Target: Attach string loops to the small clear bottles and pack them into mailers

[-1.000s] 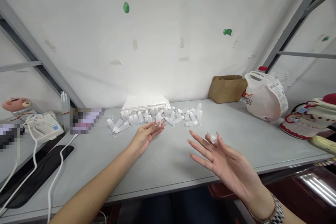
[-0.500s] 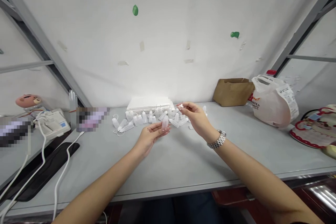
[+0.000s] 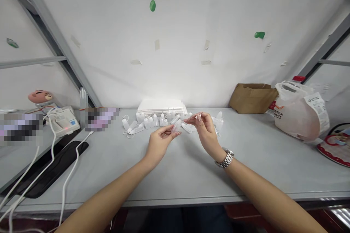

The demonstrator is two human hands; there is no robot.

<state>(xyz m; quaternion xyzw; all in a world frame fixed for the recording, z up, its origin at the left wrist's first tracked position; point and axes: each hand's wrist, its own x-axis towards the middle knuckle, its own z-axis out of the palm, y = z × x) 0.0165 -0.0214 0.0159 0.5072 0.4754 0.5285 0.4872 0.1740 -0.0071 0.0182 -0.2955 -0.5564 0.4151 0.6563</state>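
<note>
Small plastic bottles [image 3: 155, 120] with looped strings lie and stand along the front of a white stack [image 3: 161, 106]; the left hand [image 3: 157, 145] pinches one clear bottle [image 3: 176, 126] between thumb and fingers, tilted above the table [image 3: 164, 178]; the right hand [image 3: 207, 133], fingers bent together, is just beside its top, though whether they grip anything I cannot tell; rightward, a carrier bag [image 3: 290, 122] shows "TEA" and "NNY", its label [image 3: 317, 106] too small to read.

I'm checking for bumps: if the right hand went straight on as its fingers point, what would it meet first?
The right hand would probably first meet the small translucent bottle held in the left hand; depth there is unclear.
</note>
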